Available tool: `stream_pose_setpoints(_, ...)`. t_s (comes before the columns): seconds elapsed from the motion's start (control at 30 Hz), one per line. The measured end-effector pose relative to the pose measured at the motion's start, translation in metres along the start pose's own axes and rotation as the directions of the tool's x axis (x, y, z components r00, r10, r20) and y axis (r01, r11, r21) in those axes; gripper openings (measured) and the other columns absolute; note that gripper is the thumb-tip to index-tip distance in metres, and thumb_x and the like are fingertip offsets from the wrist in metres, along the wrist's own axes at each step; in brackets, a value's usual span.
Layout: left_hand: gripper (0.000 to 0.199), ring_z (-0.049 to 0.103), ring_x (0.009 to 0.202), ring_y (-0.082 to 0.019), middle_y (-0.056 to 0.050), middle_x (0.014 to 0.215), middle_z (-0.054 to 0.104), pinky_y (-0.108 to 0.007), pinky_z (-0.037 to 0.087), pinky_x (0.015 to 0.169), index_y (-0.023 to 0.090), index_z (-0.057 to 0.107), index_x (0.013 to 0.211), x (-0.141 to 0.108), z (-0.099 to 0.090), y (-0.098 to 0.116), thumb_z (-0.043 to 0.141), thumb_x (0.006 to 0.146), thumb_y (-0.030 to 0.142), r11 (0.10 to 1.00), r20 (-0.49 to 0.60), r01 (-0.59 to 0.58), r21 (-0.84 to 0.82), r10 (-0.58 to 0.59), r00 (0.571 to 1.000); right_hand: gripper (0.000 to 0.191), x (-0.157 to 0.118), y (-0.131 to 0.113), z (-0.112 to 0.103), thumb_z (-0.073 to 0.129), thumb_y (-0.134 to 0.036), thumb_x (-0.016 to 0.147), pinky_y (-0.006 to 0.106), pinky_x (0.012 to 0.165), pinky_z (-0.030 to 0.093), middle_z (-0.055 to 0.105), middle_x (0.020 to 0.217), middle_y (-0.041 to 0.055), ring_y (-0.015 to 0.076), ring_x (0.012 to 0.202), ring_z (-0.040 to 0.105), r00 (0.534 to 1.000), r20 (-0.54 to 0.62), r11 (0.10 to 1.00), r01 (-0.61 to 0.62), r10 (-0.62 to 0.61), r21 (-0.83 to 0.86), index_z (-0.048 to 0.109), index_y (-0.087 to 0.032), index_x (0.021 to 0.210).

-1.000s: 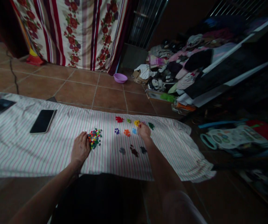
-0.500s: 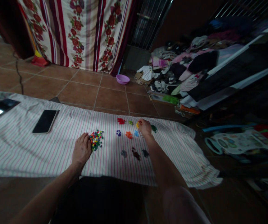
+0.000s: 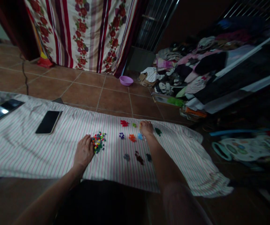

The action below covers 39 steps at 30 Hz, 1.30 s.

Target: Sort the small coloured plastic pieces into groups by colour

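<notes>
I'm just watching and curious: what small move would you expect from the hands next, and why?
Probably the right hand lifts off the small yellow bead cluster and returns to the mixed heap of coloured beads, which the left hand touches. The heap is unsorted, while small single-colour clusters lie apart on the striped cloth.

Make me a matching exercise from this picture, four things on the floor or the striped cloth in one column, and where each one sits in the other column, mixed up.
Things:
1. mixed pile of beads
2. purple bowl
3. black phone
4. red beads

Places:
A. on the tiled floor near the flowered curtain
B. against the fingertips of the left hand
C. on the striped cloth, left of both hands
D. at the far edge of the cloth, left of the right hand

Pairs: 1-B, 2-A, 3-C, 4-D
</notes>
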State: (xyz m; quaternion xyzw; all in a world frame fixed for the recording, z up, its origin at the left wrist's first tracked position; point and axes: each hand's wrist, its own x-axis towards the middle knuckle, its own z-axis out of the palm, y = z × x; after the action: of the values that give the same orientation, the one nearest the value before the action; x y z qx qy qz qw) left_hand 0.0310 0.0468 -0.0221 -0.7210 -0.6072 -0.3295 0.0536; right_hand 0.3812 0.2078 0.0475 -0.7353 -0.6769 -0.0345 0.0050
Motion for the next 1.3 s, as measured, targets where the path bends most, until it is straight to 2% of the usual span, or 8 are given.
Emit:
stream_pose_setpoints(0.23,0.034,0.047,0.127,-0.027,-0.018,0.122,0.059,-0.047,0.042,0.103,0.011,0.055,0.113,-0.002,0.002,-0.002,0.033,0.092,0.024,1.000,0.009,0.018,-0.025,-0.018,1.000,0.028,-0.003,0.001,0.001,0.046,-0.014,0.088,0.033,0.092,0.037,0.068,0.109,0.0128,0.0242,0.107,0.052,1.000,-0.004,1.000,0.016,-0.016,0.018,0.073,-0.015,0.098)
stream_pose_setpoints(0.5,0.036,0.046,0.128,-0.028,-0.018,0.126,0.057,-0.049,0.040,0.105,0.011,0.054,0.116,-0.003,0.005,-0.003,0.031,0.091,0.024,0.997,0.043,0.064,-0.037,-0.062,0.997,0.031,-0.020,-0.009,-0.011,0.045,-0.014,0.087,0.031,0.095,0.038,0.066,0.113,0.0099,0.0218,0.106,0.054,0.991,-0.133,0.984,0.038,-0.015,0.174,0.070,-0.017,0.105)
stream_pose_setpoints(0.57,0.037,0.046,0.129,-0.027,-0.017,0.127,0.057,-0.049,0.040,0.105,0.012,0.054,0.118,-0.003,0.005,-0.003,0.032,0.090,0.023,0.995,0.054,0.089,-0.048,-0.087,0.995,0.032,-0.031,-0.021,-0.014,0.043,-0.014,0.087,0.031,0.093,0.040,0.066,0.112,0.0095,0.0210,0.103,0.056,0.986,-0.165,0.967,0.075,-0.035,0.245,0.069,-0.017,0.106)
stream_pose_setpoints(0.67,0.038,0.046,0.129,-0.027,-0.016,0.128,0.057,-0.050,0.040,0.105,0.013,0.055,0.119,-0.002,0.004,-0.002,0.033,0.089,0.020,0.991,0.072,0.115,-0.065,-0.110,0.991,0.032,-0.053,-0.046,-0.012,0.044,-0.015,0.087,0.028,0.089,0.043,0.066,0.109,0.0085,0.0193,0.100,0.058,0.970,-0.215,0.908,0.193,-0.118,0.373,0.069,-0.018,0.107)
stream_pose_setpoints(0.83,0.038,0.046,0.128,-0.027,-0.018,0.127,0.057,-0.049,0.039,0.106,0.011,0.057,0.116,0.000,0.001,0.000,0.032,0.088,0.018,0.987,0.083,0.145,-0.072,-0.139,0.987,0.024,-0.095,-0.101,0.005,0.049,-0.016,0.084,0.025,0.076,0.047,0.067,0.089,0.0052,0.0156,0.080,0.061,0.938,-0.225,0.735,0.347,-0.264,0.583,0.070,-0.018,0.097)
stream_pose_setpoints(0.97,0.039,0.046,0.128,-0.028,-0.018,0.128,0.057,-0.051,0.039,0.105,0.012,0.057,0.117,0.001,0.001,0.001,0.033,0.087,0.018,0.982,0.079,0.153,-0.107,-0.145,0.986,0.018,-0.121,-0.143,0.015,0.054,-0.015,0.084,0.025,0.074,0.048,0.065,0.083,0.0024,0.0146,0.077,0.060,0.891,-0.213,0.597,0.431,-0.401,0.676,0.069,-0.020,0.091)
stream_pose_setpoints(1.13,0.038,0.046,0.128,-0.027,-0.017,0.127,0.057,-0.051,0.040,0.104,0.014,0.055,0.118,0.000,0.003,0.000,0.033,0.088,0.020,0.982,0.066,0.145,-0.120,-0.138,0.988,0.010,-0.142,-0.180,0.014,0.060,-0.021,0.084,0.026,0.074,0.047,0.062,0.086,0.0028,0.0156,0.079,0.060,0.896,-0.166,0.602,0.405,-0.412,0.688,0.068,-0.022,0.090)
stream_pose_setpoints(1.3,0.037,0.046,0.128,-0.027,-0.017,0.126,0.057,-0.049,0.040,0.105,0.012,0.055,0.115,-0.001,0.004,-0.001,0.030,0.089,0.021,0.987,0.075,0.130,-0.097,-0.123,0.990,0.007,-0.148,-0.198,0.015,0.060,-0.023,0.085,0.028,0.081,0.045,0.063,0.090,0.0037,0.0181,0.088,0.058,0.895,-0.144,0.668,0.415,-0.423,0.617,0.067,-0.023,0.088)
